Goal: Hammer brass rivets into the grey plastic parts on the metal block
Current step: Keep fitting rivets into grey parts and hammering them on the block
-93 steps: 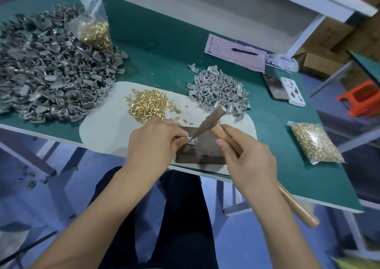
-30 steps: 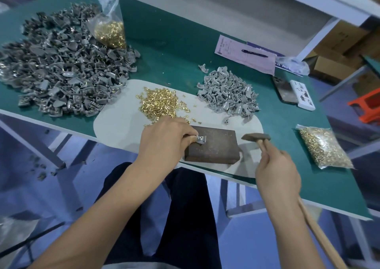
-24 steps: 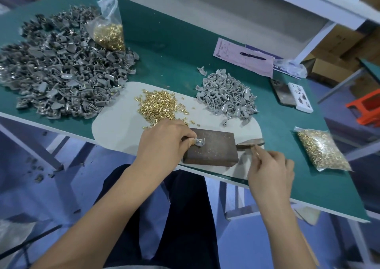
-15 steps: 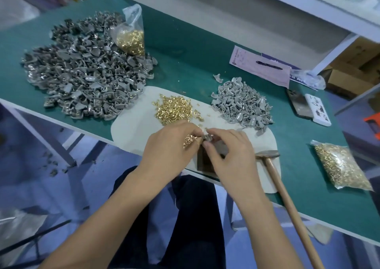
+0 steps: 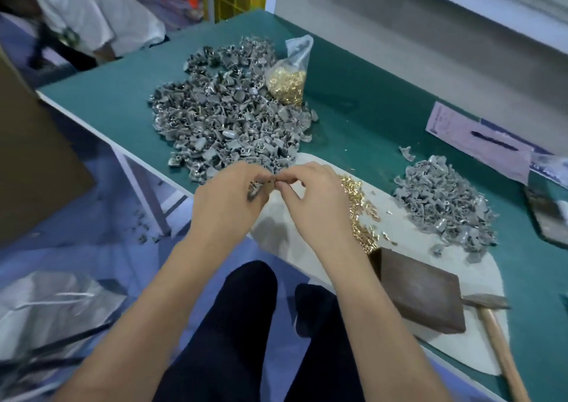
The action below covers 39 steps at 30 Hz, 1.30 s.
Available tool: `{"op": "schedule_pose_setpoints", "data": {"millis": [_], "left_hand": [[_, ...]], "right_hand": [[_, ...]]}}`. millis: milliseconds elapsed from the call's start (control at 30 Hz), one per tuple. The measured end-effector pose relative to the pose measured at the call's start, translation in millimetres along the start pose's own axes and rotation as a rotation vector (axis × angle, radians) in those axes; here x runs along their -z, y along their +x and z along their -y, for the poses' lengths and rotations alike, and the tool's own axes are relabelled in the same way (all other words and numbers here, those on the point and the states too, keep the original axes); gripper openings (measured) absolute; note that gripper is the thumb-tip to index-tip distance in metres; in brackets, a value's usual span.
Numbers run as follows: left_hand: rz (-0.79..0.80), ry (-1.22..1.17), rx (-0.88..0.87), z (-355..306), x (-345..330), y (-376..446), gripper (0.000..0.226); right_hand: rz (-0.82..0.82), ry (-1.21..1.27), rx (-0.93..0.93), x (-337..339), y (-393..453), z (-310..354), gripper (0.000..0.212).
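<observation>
From the head view, the left hand (image 5: 229,200) pinches a grey plastic part (image 5: 254,190) above the tabletop (image 5: 353,100) edge, while the right hand's (image 5: 310,198) fingers pinch together at it. The metal block (image 5: 421,297) and hammer (image 5: 491,324) lie apart, right.

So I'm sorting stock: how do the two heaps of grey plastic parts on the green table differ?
The far heap of grey plastic parts is much larger and looks darker than the smaller, paler near heap. A clear bag of brass rivets leans on the far heap; the near heap has none. Both lie loose on the green table.
</observation>
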<state>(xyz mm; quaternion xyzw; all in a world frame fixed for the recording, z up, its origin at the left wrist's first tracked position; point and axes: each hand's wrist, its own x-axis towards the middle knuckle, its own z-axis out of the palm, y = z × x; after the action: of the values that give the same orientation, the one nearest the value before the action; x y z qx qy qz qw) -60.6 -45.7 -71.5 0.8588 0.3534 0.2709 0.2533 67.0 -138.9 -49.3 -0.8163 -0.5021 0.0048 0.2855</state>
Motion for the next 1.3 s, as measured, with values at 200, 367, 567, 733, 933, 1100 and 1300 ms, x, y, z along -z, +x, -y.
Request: {"op": "schedule_pose_setpoints", "data": {"millis": [200, 367, 567, 733, 933, 1100, 1300], "left_hand": [[-0.073, 0.066, 0.071, 23, 5, 38, 0.012], [0.005, 0.117, 0.051, 29, 6, 68, 0.022], [-0.054, 0.047, -0.004, 19, 6, 54, 0.028], [0.306, 0.015, -0.105, -9, -10, 23, 0.033], [0.470, 0.229, -0.244, -39, -52, -4, 0.060], [0.523, 0.112, -0.304, -51, -62, -5, 0.059], [0.524, -0.067, -0.315, -61, -71, -4, 0.036]], "right_hand": [[0.030, 0.011, -0.034, -22, 47, 15, 0.010], [-0.018, 0.008, -0.111, -35, 72, 20, 0.012], [0.022, -0.026, -0.160, -32, 72, 12, 0.014], [-0.051, -0.041, -0.274, 8, 44, -10, 0.012], [-0.046, -0.223, -0.421, 52, -28, -48, 0.016], [-0.067, -0.163, -0.430, 63, -74, -65, 0.020], [-0.254, 0.034, -0.422, 55, -92, -68, 0.017]]}}
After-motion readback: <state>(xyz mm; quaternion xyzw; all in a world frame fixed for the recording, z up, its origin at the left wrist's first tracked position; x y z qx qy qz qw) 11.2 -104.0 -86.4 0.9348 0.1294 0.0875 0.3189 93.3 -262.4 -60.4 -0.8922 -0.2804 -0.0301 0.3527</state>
